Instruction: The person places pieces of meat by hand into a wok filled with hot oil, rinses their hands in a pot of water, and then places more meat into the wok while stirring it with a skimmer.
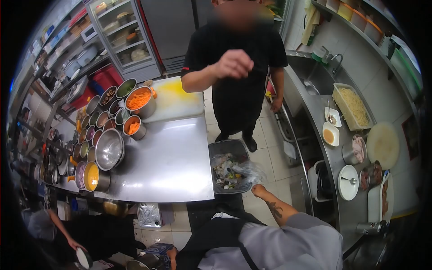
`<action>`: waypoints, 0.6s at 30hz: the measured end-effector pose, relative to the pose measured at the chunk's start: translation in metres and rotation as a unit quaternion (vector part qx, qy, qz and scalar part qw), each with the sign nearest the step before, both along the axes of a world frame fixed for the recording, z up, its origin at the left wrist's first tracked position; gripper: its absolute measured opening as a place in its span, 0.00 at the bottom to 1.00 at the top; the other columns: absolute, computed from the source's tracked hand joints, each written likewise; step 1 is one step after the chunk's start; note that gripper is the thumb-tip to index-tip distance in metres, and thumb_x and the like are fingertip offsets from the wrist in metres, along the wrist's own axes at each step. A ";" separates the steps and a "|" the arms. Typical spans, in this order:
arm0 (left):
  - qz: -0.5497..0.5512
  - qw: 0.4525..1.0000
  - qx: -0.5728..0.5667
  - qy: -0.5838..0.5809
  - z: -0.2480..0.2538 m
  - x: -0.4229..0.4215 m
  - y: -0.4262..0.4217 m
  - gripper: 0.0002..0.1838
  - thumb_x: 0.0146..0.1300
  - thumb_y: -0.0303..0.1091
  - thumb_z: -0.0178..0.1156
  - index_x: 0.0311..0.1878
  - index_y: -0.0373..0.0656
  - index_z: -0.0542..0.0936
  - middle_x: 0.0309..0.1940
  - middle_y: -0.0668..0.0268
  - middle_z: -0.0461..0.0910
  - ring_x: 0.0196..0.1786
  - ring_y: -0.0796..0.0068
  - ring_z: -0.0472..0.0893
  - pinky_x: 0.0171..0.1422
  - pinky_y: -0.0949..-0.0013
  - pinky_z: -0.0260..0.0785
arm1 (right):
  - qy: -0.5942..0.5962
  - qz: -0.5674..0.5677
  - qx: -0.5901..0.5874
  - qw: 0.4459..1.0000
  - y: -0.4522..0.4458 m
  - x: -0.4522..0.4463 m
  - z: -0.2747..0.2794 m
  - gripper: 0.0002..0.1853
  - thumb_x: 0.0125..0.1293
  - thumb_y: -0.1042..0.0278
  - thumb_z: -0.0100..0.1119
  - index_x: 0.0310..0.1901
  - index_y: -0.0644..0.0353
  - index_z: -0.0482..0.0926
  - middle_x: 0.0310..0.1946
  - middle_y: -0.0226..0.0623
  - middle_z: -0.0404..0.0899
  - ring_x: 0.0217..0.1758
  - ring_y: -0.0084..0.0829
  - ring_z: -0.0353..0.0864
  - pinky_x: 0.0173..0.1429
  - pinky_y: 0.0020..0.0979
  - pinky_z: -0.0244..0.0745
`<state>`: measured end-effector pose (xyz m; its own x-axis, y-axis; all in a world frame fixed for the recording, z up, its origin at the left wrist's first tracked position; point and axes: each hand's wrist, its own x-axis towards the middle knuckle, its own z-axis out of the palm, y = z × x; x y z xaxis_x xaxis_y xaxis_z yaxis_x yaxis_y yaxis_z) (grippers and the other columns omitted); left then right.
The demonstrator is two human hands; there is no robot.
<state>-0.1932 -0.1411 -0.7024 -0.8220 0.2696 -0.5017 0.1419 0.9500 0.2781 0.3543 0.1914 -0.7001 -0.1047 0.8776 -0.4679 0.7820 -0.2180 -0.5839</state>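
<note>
My right hand (259,191) is closed, low beside the near right corner of a grey waste bin (229,190). Whether anything is inside its fingers, I cannot make out. Clear plastic film (253,171) spills over the bin's right side just beyond the knuckles, above food scraps and wrappers. Only part of my left hand (172,254) shows at the bottom edge, beside my black apron. Its fingers are mostly hidden. Left of it are a metal pot (136,264) and a dark blue patterned box (158,249).
A steel table (166,166) on the left carries metal containers, a mixing bowl (110,149) and a cutting board (173,101). Across the bin stands a co-worker (236,76); another (67,238) holds a bowl at lower left. A counter with a sink (310,67) runs along the right.
</note>
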 end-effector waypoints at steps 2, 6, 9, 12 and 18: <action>-0.004 1.000 -0.010 0.002 -0.002 0.001 0.003 0.21 0.51 0.36 0.56 0.34 0.21 0.76 0.37 0.37 0.79 0.43 0.46 0.79 0.47 0.56 0.69 | -0.010 -0.011 -0.058 0.998 -0.002 0.010 -0.007 0.15 0.59 0.63 0.49 0.23 0.64 0.78 0.14 0.41 0.76 0.14 0.35 0.74 0.24 0.38 0.72; -0.009 1.000 -0.020 0.002 -0.001 0.002 0.009 0.21 0.51 0.37 0.56 0.33 0.21 0.76 0.36 0.38 0.79 0.42 0.46 0.79 0.45 0.56 0.69 | -0.056 -0.067 -0.188 0.978 -0.019 0.043 -0.008 0.15 0.59 0.64 0.49 0.25 0.68 0.77 0.14 0.46 0.76 0.15 0.36 0.75 0.23 0.38 0.71; -0.014 1.000 -0.025 0.001 -0.004 0.003 0.018 0.21 0.51 0.38 0.56 0.33 0.21 0.76 0.36 0.38 0.79 0.41 0.47 0.80 0.44 0.56 0.69 | -0.071 -0.122 -0.221 0.965 -0.036 0.065 -0.006 0.15 0.59 0.65 0.48 0.25 0.70 0.77 0.16 0.48 0.77 0.16 0.37 0.75 0.22 0.38 0.70; -0.024 0.999 -0.030 -0.002 -0.008 0.008 0.032 0.21 0.51 0.38 0.56 0.32 0.21 0.76 0.35 0.38 0.79 0.40 0.47 0.80 0.43 0.56 0.69 | -0.073 -0.147 -0.231 0.959 -0.037 0.075 -0.008 0.15 0.59 0.65 0.48 0.26 0.71 0.77 0.18 0.50 0.78 0.16 0.38 0.75 0.22 0.38 0.70; -0.044 0.998 -0.035 -0.006 -0.014 0.013 0.055 0.22 0.51 0.39 0.56 0.31 0.21 0.76 0.34 0.39 0.80 0.38 0.48 0.80 0.41 0.57 0.70 | -0.063 -0.130 -0.212 0.966 -0.019 0.065 -0.007 0.17 0.57 0.64 0.50 0.27 0.72 0.80 0.19 0.52 0.79 0.23 0.42 0.82 0.37 0.42 0.76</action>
<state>-0.1798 -0.0860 -0.7162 -0.7907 0.3050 -0.5309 0.2230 0.9510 0.2143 0.4194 0.1725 -0.7075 0.1748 0.5924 -0.7865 0.7284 -0.6152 -0.3015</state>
